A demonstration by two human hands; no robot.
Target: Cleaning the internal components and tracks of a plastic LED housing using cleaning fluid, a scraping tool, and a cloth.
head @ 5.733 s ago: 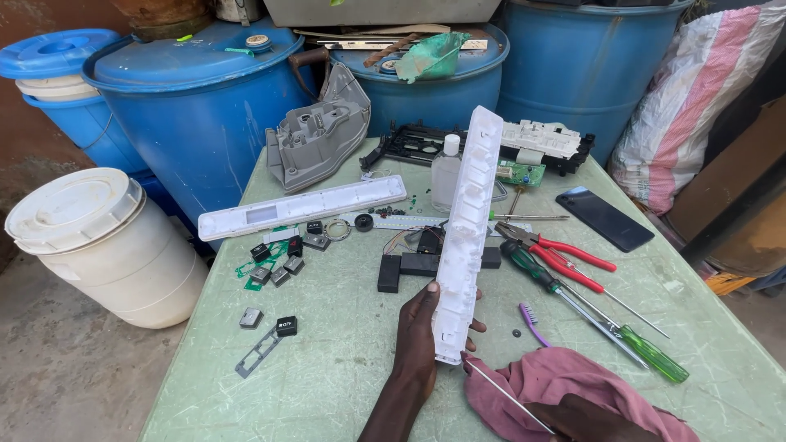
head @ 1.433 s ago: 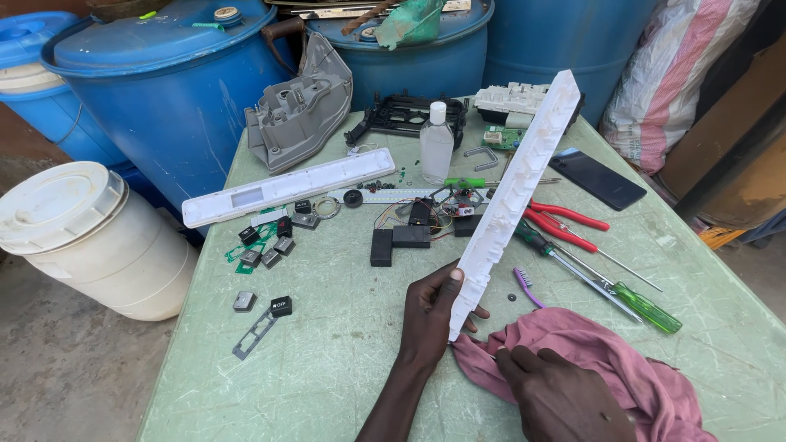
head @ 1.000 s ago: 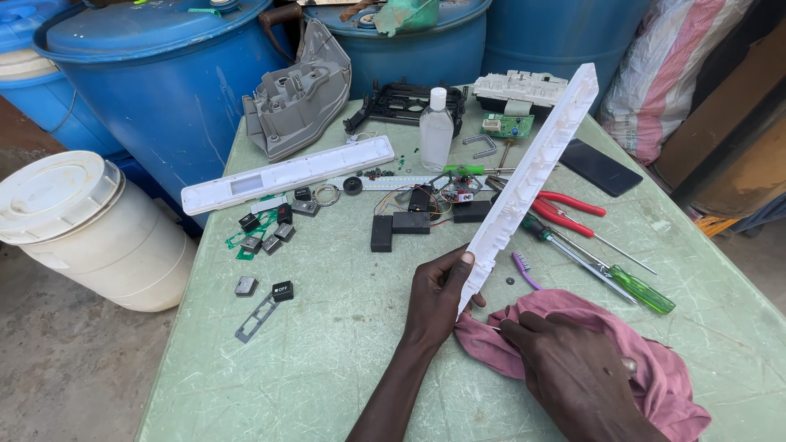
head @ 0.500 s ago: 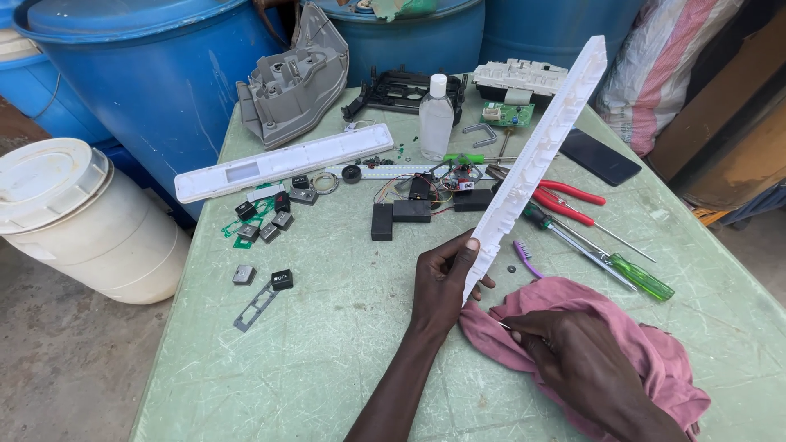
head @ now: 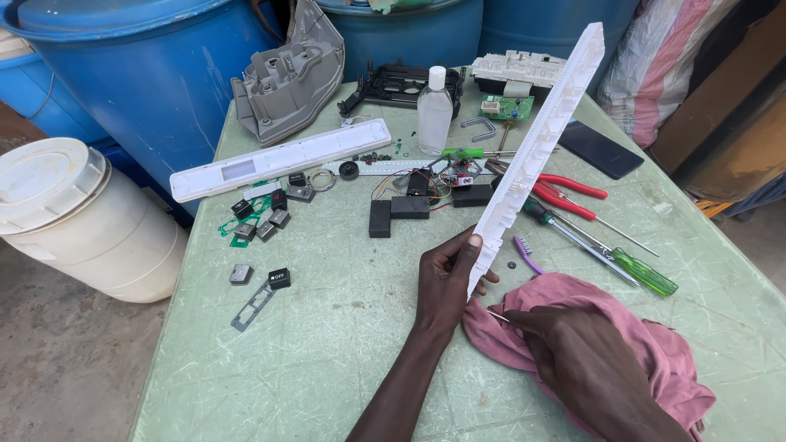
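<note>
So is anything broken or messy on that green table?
Nothing looks spilled. The odd part is the mess of taken-apart pieces: small black buttons and loose wires lie scattered mid-table. The left hand stands a long white strip up tilted.

We see a white ribbed strip (head: 536, 155) and a pink cloth (head: 622, 344) on the pale green worktop (head: 327, 344). The screwdriver (head: 630, 266) has a green handle, the pliers (head: 569, 195) red, the barrels (head: 139, 74) blue, the bucket (head: 74, 221) white.
</note>
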